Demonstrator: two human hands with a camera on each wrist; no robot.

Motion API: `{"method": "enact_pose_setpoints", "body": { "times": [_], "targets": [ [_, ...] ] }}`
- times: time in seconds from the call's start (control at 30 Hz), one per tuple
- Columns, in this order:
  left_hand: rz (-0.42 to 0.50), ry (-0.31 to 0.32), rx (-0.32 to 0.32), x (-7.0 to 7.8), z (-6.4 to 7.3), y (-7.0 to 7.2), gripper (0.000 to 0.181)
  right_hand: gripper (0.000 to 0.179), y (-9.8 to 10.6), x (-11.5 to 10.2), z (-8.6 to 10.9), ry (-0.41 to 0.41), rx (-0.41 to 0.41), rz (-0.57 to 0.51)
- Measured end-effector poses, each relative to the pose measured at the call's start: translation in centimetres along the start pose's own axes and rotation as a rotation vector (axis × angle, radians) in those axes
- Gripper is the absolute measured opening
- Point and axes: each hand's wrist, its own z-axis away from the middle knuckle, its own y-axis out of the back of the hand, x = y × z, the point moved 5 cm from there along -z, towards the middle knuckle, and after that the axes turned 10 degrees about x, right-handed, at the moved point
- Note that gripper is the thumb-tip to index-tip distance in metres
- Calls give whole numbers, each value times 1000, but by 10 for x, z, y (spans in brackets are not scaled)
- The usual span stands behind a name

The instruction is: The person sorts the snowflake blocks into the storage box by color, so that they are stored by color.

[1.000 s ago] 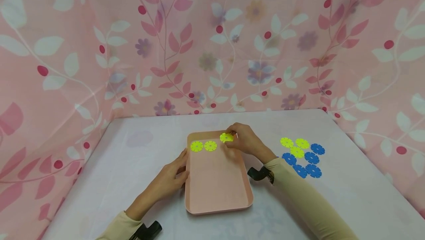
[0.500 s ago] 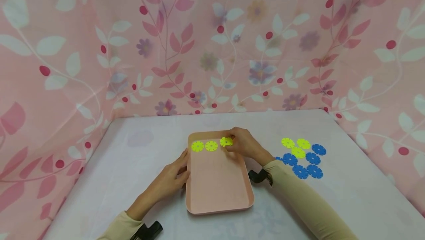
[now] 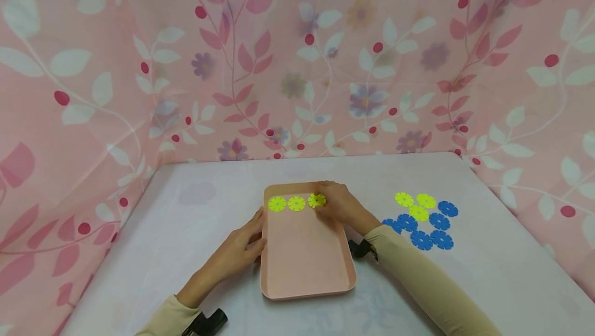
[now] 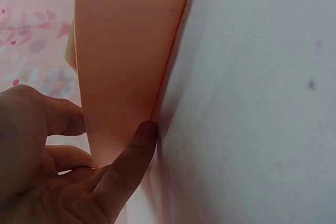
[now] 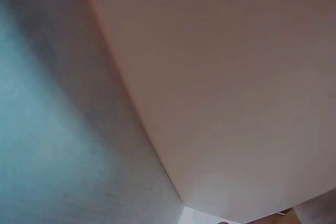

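Observation:
Inside the peach tray (image 3: 307, 253), two yellow notched plastic discs (image 3: 277, 204) lie side by side near the far end. A third yellow notched disc (image 3: 317, 200) is in line to their right, its right edge under the fingers of my right hand (image 3: 344, 206). That hand pinches the disc, back of the hand up, hiding the tray's far right corner. My left hand (image 3: 237, 251) rests against the tray's left outer wall. In the left wrist view, its fingertips (image 4: 143, 135) touch that wall close to the table.
Right of the tray lie several blue notched discs (image 3: 421, 240) and three more yellow ones (image 3: 419, 213), partly close behind the right forearm. A pink floral curtain (image 3: 293, 67) hangs behind the white-covered table (image 3: 223, 186).
My right hand has lowered the third yellow disc onto the tray, in line with the other two, and its fingers have turned downward. The left hand stays at the tray's side.

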Motion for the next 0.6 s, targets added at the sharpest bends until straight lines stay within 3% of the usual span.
{"method": "enact_pose_setpoints", "body": {
  "times": [0.37,0.6],
  "targets": [
    [15,5,8,-1,0,-1,68,37,1,-4,3,49,10,94],
    [18,2,12,0,1,0,68,39,15,-1,6,83,38,6]
  ]
}}
